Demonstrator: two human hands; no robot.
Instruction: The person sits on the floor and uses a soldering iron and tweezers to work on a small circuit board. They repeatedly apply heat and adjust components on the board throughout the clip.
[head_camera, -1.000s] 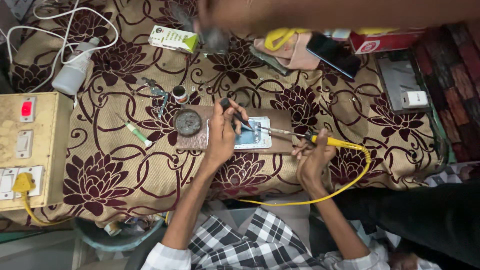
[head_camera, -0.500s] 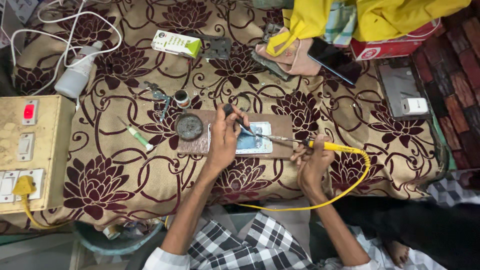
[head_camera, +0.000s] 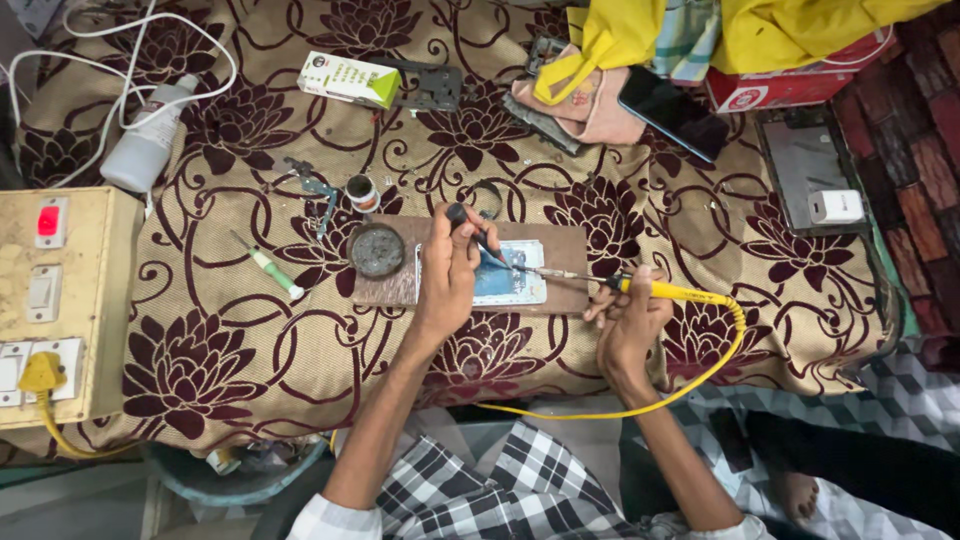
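Note:
My left hand (head_camera: 447, 277) grips a thin dark-handled tool (head_camera: 470, 232) whose tip rests on a small pale blue device (head_camera: 505, 281). The device lies on a brown wooden board (head_camera: 560, 250) over a floral cloth. My right hand (head_camera: 627, 318) holds a yellow-handled soldering iron (head_camera: 655, 291), its metal tip reaching left onto the same device. The iron's yellow cord (head_camera: 700, 375) loops down and back toward me. A round dark tin (head_camera: 377, 250) sits on the board's left end.
A beige switchboard (head_camera: 50, 300) stands at the left. Scattered on the cloth are a green-handled screwdriver (head_camera: 268, 266), a white bottle (head_camera: 150, 140), a green-white box (head_camera: 348, 80), a dark phone (head_camera: 672, 112), a red box (head_camera: 775, 88) and a tablet with a white charger (head_camera: 835, 207).
The view has shifted slightly and the yellow cloth at the top has come into view. Both hands stay on the board with their tools almost unmoved.

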